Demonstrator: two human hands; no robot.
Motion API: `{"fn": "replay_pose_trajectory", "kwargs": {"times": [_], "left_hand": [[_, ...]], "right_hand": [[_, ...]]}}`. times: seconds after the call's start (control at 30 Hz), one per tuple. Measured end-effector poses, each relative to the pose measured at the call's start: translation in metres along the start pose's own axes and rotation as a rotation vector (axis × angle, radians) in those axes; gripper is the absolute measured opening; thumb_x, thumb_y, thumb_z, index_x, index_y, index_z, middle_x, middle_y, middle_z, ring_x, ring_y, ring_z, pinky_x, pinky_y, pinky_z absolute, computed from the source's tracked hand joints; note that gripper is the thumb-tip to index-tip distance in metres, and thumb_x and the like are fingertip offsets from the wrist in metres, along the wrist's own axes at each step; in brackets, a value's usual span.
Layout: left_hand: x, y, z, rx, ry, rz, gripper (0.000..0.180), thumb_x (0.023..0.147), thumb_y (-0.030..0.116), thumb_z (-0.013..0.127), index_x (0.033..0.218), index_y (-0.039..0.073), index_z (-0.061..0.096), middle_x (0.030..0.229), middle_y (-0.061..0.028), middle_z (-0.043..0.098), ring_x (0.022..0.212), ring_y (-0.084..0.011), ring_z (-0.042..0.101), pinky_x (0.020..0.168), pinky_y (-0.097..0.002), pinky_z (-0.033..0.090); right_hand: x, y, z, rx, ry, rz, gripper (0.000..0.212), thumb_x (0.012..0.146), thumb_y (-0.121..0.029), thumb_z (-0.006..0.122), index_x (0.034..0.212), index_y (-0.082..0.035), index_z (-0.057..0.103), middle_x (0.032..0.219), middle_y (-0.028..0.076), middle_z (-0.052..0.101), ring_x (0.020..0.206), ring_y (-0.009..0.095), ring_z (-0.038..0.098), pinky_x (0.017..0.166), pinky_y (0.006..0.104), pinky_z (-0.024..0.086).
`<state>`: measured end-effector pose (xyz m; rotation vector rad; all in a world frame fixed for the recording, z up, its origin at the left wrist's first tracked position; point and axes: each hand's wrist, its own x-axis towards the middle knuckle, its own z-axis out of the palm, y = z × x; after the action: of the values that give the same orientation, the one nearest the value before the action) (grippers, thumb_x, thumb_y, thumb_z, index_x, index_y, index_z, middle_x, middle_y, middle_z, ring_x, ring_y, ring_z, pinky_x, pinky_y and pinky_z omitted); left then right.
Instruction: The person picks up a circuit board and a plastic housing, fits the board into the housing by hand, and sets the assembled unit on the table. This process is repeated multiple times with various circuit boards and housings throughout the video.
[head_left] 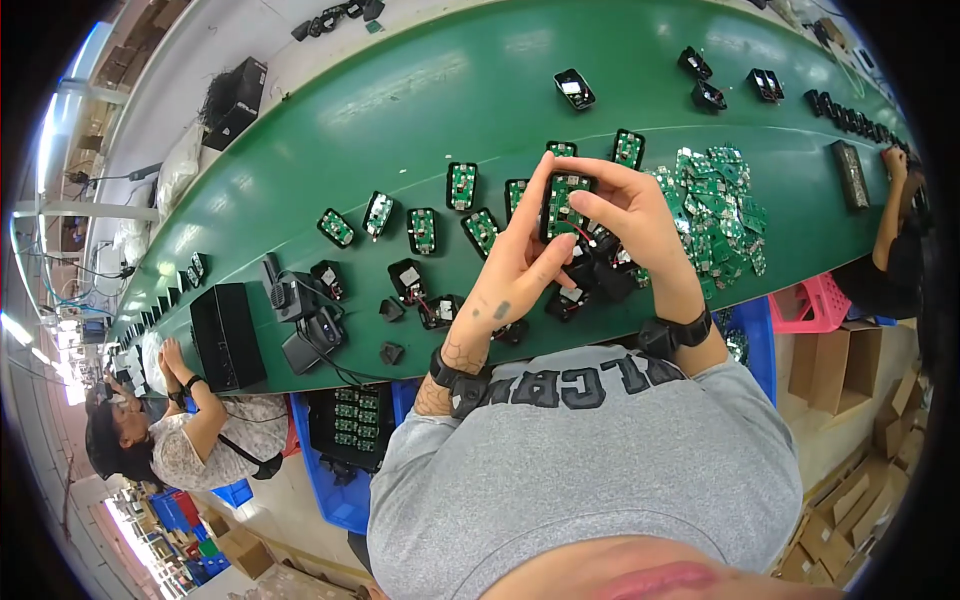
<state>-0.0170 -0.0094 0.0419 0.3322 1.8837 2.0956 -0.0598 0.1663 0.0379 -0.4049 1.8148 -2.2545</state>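
Just above the middle of the frame, both hands hold one small black housing with a green circuit board (566, 203) seated in it, raised over the green conveyor belt (430, 100). The left hand (520, 262) pinches its lower left edge, index finger stretched up along the side and thumb pressed near the red wire at its foot. The right hand (630, 215) clamps the upper right corner between thumb and curled fingers.

Right of the hands lies a loose heap of bare green circuit boards (715, 205). Left of them, a row of black housings with boards fitted (420, 228) lies across the belt, and empty black housings (408, 280) sit nearer the lower edge of the belt.

At lower centre, under the belt's edge, a blue bin (335, 490) carries a black tray of green boards (355, 415). At the right, a pink crate (820, 300) stands beside open cardboard boxes (845, 365); what they hold cannot be made out.
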Motion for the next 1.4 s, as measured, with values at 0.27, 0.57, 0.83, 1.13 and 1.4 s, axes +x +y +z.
{"fn": "replay_pose_trajectory", "kwargs": {"times": [0.27, 0.57, 0.83, 1.13, 1.4], "left_hand": [[0.000, -0.004, 0.003, 0.166, 0.071, 0.101, 0.075, 0.091, 0.002, 0.052, 0.155, 0.014, 0.017, 0.078, -0.0028, 0.061, 0.058, -0.0068, 0.054, 0.055, -0.0251, 0.051], [-0.003, -0.004, -0.004, 0.197, 0.085, 0.113, 0.068, 0.090, -0.001, 0.052, 0.152, 0.012, 0.029, 0.084, -0.0051, 0.064, 0.058, -0.0061, 0.054, 0.055, -0.0240, 0.051], [-0.038, 0.001, -0.032, -0.157, 0.025, -0.151, 0.067, 0.093, 0.004, 0.052, 0.151, 0.019, 0.023, 0.095, -0.0062, 0.057, 0.063, -0.0085, 0.055, 0.051, -0.0226, 0.048], [-0.121, -0.047, -0.182, 0.191, 0.778, -0.344, 0.062, 0.096, 0.014, 0.053, 0.151, 0.018, 0.026, 0.077, -0.0061, 0.061, 0.047, -0.0051, 0.041, 0.040, -0.0216, 0.037], [-0.112, -0.087, -0.206, 0.253, 0.764, -0.320, 0.050, 0.098, 0.011, 0.051, 0.146, 0.009, 0.039, 0.065, -0.0008, 0.056, 0.045, -0.0046, 0.046, 0.039, -0.0191, 0.028]], "right_hand": [[-0.006, -0.009, -0.004, -0.065, -0.069, 0.055, 0.043, 0.088, -0.007, 0.066, 0.130, -0.002, 0.059, 0.097, -0.003, 0.066, 0.072, -0.001, 0.051, 0.062, 0.0162, 0.040], [-0.008, 0.006, 0.008, -0.013, 0.037, -0.027, 0.042, 0.087, 0.000, 0.065, 0.128, 0.001, 0.059, 0.111, 0.004, 0.065, 0.089, 0.005, 0.059, 0.075, 0.0196, 0.047], [-0.014, 0.017, -0.006, -0.058, -0.146, 0.134, 0.048, 0.091, -0.009, 0.060, 0.135, 0.003, 0.050, 0.110, 0.015, 0.067, 0.098, 0.019, 0.066, 0.085, 0.0301, 0.053], [-0.062, 0.040, -0.148, -0.381, 0.598, 0.087, 0.034, 0.098, -0.018, 0.056, 0.126, 0.002, 0.060, 0.111, 0.012, 0.068, 0.104, 0.018, 0.065, 0.090, 0.0300, 0.051], [-0.052, 0.035, -0.142, -0.909, 0.669, 0.082, 0.022, 0.089, -0.015, 0.068, 0.108, -0.005, 0.071, 0.102, 0.005, 0.070, 0.088, 0.011, 0.063, 0.075, 0.0246, 0.049]]}}
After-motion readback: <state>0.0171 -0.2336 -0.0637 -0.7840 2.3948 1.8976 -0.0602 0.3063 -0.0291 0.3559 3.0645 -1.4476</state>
